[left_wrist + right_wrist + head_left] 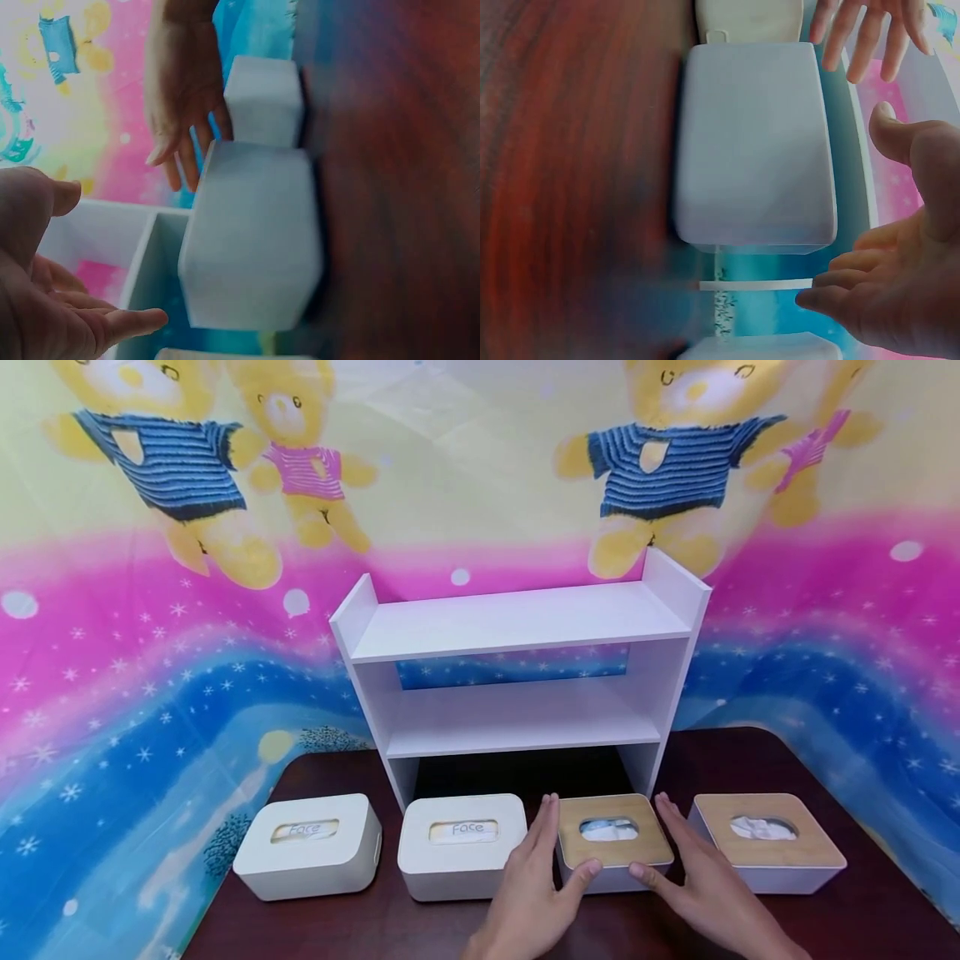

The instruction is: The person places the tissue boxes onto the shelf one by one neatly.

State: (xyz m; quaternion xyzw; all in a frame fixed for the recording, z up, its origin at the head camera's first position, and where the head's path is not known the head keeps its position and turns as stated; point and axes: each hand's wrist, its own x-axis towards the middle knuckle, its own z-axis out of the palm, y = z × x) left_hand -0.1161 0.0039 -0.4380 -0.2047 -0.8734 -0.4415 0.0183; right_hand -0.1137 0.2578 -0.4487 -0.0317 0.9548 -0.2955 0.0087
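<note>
- Box (617, 853) with a brown top: sits between the two hands.
- Left hand (527, 887): fingers straight, holding nothing.
- Right hand (711, 889): fingers straight too, holding nothing.
- White box (461, 860): just beside the left hand; another white box (311, 856) is farther out.
- Second brown-topped box (795, 853): near the right hand.
- White shelf (525, 717): past the fingertips.

In the head view, cannot see one corner of the second cream box (461, 860) from the left, covered by the left hand (534, 872), nor follow the right forearm (761, 935) past the bottom edge. Cannot read any print on the tissue (611, 832) in the left wood-lidded box (618, 853) (too small). In the left wrist view, cannot make out the tabletop (397, 187) sharply, blurred throughout; in the right, cannot see the lowest box (765, 349) whole, cut off below
</note>
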